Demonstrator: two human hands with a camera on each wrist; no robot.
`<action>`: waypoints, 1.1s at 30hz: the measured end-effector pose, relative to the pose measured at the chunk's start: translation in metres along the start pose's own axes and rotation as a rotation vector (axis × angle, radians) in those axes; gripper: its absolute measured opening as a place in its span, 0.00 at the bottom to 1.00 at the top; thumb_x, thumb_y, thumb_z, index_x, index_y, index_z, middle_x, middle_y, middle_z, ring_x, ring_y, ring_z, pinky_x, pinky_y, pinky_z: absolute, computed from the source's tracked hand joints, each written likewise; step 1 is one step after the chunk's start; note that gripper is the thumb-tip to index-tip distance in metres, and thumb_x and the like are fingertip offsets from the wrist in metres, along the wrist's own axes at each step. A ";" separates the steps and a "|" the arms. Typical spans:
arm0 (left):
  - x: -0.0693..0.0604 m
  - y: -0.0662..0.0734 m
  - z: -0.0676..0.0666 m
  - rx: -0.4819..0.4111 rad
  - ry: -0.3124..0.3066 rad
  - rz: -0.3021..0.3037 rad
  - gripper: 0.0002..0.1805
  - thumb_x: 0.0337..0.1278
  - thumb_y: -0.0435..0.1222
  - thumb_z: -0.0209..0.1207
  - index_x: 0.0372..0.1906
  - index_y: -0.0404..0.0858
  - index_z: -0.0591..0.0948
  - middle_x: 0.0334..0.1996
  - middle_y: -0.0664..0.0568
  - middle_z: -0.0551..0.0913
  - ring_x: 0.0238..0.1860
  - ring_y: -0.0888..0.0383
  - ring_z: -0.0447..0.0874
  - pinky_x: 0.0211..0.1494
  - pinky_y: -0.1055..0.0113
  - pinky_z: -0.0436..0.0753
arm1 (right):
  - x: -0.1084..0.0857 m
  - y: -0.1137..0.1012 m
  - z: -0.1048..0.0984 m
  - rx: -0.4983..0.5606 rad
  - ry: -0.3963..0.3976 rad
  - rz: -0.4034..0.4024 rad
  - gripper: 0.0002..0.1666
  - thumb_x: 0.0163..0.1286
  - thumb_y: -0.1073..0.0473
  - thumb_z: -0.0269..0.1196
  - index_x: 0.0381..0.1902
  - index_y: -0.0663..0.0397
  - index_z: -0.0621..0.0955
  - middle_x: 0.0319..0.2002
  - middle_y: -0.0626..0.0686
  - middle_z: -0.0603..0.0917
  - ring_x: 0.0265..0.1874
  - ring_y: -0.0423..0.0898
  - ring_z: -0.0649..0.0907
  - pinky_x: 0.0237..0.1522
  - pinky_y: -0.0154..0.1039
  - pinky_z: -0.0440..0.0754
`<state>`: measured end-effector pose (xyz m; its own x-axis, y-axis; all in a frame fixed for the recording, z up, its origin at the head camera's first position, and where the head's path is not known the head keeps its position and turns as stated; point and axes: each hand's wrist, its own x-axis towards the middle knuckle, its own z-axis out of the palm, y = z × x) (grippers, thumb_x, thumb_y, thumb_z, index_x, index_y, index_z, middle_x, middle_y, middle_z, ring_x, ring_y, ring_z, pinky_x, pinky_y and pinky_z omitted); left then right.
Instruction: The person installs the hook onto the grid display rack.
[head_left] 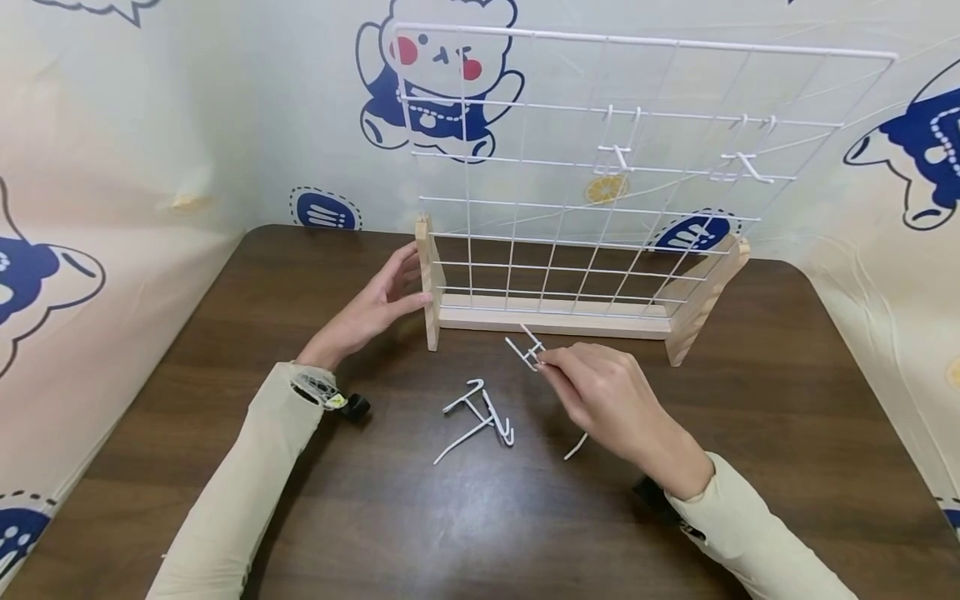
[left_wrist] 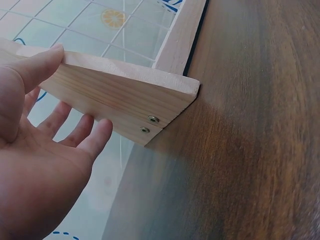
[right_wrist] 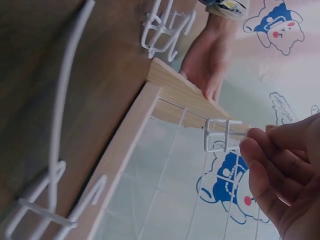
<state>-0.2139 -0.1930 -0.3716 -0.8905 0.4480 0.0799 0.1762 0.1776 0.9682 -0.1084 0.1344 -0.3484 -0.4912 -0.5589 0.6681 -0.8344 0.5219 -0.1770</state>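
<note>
A white wire grid rack (head_left: 645,40) stands on wooden feet. My left hand (head_left: 367,308) holds the rack's left wooden side panel (left_wrist: 115,92), thumb on its front edge and fingers along the far side. In front of the rack, my right hand (head_left: 607,392) pinches a white wire hook (right_wrist: 216,135) by its prong, its two-armed frame pointing away from the fingers. Several white hooks (head_left: 487,421) lie tangled on the table between the hands. Another hook (right_wrist: 62,100) lies mostly hidden below the right hand in the head view.
Two white hooks hang on the grid's upper wires, a middle one (head_left: 618,157) and a right one (head_left: 750,167). A wooden crossbar (head_left: 555,321) joins the side panels. Behind the brown table (head_left: 420,533) hangs a cartoon-printed cloth (head_left: 262,108).
</note>
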 end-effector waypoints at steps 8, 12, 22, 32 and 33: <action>0.008 -0.024 -0.005 0.011 0.015 0.005 0.43 0.67 0.35 0.60 0.78 0.57 0.51 0.76 0.51 0.57 0.75 0.49 0.55 0.72 0.35 0.55 | 0.017 -0.003 -0.006 -0.009 0.055 -0.028 0.08 0.73 0.62 0.60 0.39 0.61 0.84 0.31 0.52 0.88 0.27 0.46 0.86 0.31 0.43 0.84; 0.007 -0.026 -0.006 0.012 0.020 0.016 0.42 0.67 0.36 0.61 0.78 0.60 0.52 0.75 0.53 0.58 0.75 0.50 0.56 0.71 0.35 0.56 | 0.025 -0.004 -0.006 -0.018 0.077 -0.032 0.06 0.72 0.63 0.62 0.38 0.61 0.84 0.30 0.52 0.88 0.26 0.46 0.85 0.30 0.44 0.84; 0.002 -0.021 -0.005 -0.024 0.021 0.003 0.42 0.67 0.31 0.59 0.79 0.51 0.51 0.76 0.46 0.56 0.75 0.46 0.55 0.72 0.37 0.56 | 0.040 -0.006 -0.007 -0.015 0.125 -0.032 0.04 0.69 0.65 0.64 0.37 0.61 0.84 0.30 0.53 0.87 0.25 0.46 0.84 0.32 0.44 0.84; 0.008 -0.026 -0.007 -0.002 0.015 -0.006 0.44 0.67 0.33 0.60 0.79 0.56 0.50 0.76 0.51 0.55 0.75 0.48 0.54 0.71 0.36 0.57 | 0.060 -0.001 -0.017 -0.066 0.179 -0.038 0.03 0.66 0.67 0.66 0.37 0.62 0.84 0.29 0.54 0.87 0.23 0.46 0.83 0.26 0.39 0.81; 0.008 -0.027 -0.007 0.001 0.017 -0.002 0.43 0.67 0.33 0.60 0.79 0.57 0.51 0.76 0.51 0.56 0.75 0.49 0.54 0.71 0.36 0.57 | 0.063 -0.001 -0.018 -0.064 0.188 -0.038 0.03 0.66 0.67 0.66 0.37 0.63 0.84 0.29 0.54 0.87 0.24 0.47 0.83 0.27 0.40 0.81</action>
<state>-0.2288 -0.1999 -0.3952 -0.8976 0.4331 0.0823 0.1751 0.1790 0.9682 -0.1339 0.1103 -0.2928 -0.3994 -0.4520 0.7976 -0.8310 0.5458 -0.1069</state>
